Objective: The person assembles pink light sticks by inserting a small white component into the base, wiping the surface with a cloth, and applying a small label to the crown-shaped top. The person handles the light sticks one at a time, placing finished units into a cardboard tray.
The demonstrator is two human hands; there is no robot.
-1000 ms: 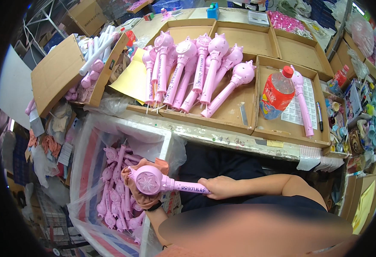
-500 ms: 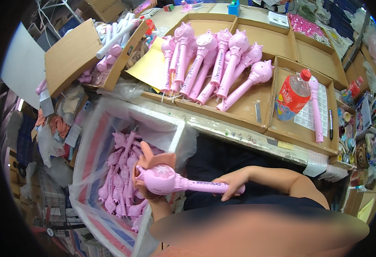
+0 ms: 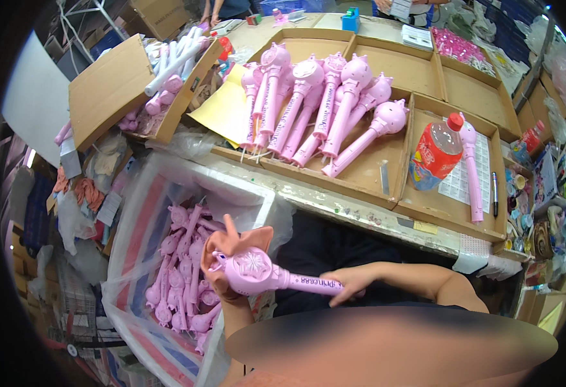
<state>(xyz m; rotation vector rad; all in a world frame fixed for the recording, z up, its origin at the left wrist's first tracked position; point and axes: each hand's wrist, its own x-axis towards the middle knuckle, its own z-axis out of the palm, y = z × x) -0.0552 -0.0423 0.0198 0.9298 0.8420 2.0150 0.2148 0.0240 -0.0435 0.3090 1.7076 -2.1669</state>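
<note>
Pink wand (image 3: 282, 279) lies held between left hand (image 3: 223, 289) and right hand (image 3: 351, 282).

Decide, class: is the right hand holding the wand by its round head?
No, the right hand grips the wand's handle, while the left hand holds an orange cloth against its head.

I see a pink wand (image 3: 279, 278) held at six o'clock in my view, nearly level, its round head toward nine and its handle just past three. The head's snowflake design faces up toward me; dark lettering runs along the handle. An orange-brown cloth (image 3: 254, 238) bunches against the head's twelve o'clock edge, one narrow tip sticking up.
</note>
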